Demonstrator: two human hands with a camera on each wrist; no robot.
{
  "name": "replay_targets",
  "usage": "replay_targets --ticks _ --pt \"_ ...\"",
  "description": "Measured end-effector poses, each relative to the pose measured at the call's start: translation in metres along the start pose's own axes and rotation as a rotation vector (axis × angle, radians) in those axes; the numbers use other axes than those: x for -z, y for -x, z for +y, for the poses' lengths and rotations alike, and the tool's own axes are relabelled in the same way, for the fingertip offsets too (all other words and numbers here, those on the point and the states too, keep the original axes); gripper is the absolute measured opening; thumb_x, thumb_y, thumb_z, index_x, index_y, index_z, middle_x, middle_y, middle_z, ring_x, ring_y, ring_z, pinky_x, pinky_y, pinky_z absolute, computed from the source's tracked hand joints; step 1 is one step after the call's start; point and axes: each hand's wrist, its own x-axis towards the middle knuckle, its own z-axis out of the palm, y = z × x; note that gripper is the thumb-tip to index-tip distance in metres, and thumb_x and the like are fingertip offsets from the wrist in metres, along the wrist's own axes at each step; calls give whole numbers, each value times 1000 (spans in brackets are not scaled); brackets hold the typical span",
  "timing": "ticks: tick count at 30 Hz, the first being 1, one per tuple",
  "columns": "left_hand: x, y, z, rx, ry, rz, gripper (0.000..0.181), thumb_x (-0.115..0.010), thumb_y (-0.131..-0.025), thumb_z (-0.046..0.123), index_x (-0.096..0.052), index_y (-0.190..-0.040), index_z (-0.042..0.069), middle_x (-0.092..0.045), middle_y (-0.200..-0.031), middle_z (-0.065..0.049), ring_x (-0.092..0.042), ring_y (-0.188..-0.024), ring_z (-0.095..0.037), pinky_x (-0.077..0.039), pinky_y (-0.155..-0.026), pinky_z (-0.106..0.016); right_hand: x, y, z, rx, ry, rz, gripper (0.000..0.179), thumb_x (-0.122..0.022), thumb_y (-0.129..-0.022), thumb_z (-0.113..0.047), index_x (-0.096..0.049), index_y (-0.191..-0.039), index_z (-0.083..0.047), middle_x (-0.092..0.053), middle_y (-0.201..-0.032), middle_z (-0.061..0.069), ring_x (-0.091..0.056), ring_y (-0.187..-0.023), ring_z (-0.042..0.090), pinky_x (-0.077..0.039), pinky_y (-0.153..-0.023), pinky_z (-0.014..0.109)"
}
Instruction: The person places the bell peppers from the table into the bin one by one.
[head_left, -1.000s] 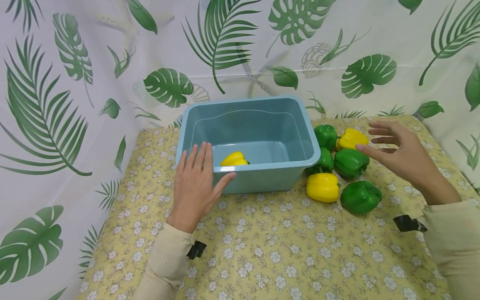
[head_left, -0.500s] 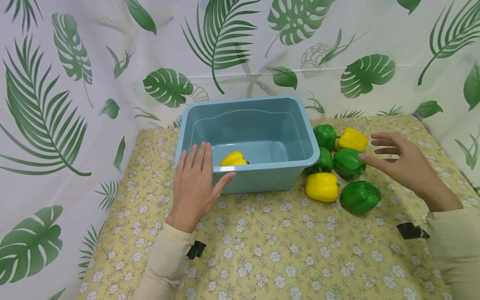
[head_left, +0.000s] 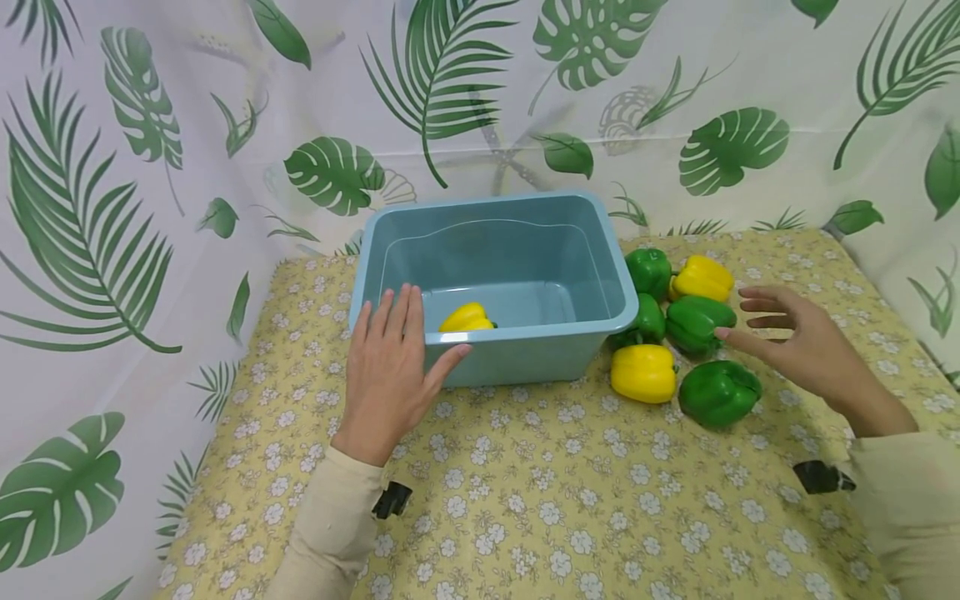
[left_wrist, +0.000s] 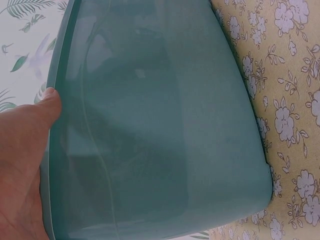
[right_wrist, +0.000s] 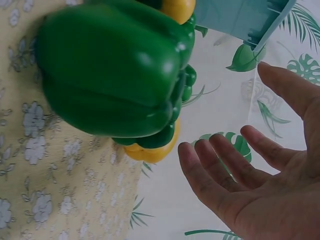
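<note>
Head view: the middle green pepper (head_left: 693, 322) was laid on the flowered tablecloth (head_left: 525, 500), right of the blue bin (head_left: 517, 358) and just left of the right hand (head_left: 810, 343); its right end was overlapped by the thumb tip, and whether it was touched could not be told. The rear yellow pepper (head_left: 702, 279) was placed just beyond the fingertips, to their left. The near green pepper (head_left: 718, 394) was set below the thumb, beside the front yellow pepper (head_left: 642, 374).

The middle green pepper's long axis was aligned roughly sideways, as was that of the near green pepper. The front yellow pepper was tipped on its side, its stem pointed right; the rear yellow pepper's stem was turned left. Inside the bin, a lone yellow pepper (head_left: 463, 318) was seen, stem to the right, its lower part hidden by the front rim. The bin was stood upright, its long side running left to right.

Nothing was grasped by the right hand: its fingers were pointed left, slightly bent and parted from the thumb, with the wrist lower right. The left hand (head_left: 392, 375) was rested, back upward, over the bin's near-left rim, its fingers straight and directed away from the body.
</note>
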Motion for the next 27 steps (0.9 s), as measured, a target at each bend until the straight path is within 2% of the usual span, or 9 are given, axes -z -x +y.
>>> replay_targets --ticks 8,15,27 --pt "0 0 -1 1 8 -2 91 -39 -89 69 -34 -144 -3 -40 -144 -20 -36 -134 -36 -21 -114 -47 -5 6 9 -13 8 -39 74 -63 -89 -41 -29 -148 -12 -36 -142 25 -42 -119 45 -43 -83 65" --pt "1 0 0 -1 5 3 90 -40 -89 68 -35 -144 -3 -41 -144 -20 -37 -133 -36 -22 -114 -47 -7 7 12 -15 -4 -66 73 -64 -90 -40 -29 -148 -11 -35 -142 25 -40 -120 47 -44 -83 66" --pt "2 0 0 6 9 -22 91 -38 -89 69 -33 -145 -2 -39 -146 -19 -35 -135 -36 -19 -115 -47 -12 9 18 -46 -5 -106 76 -62 -90 -43 -27 -148 -8 -33 -143 26 -38 -122 48 -45 -84 64"
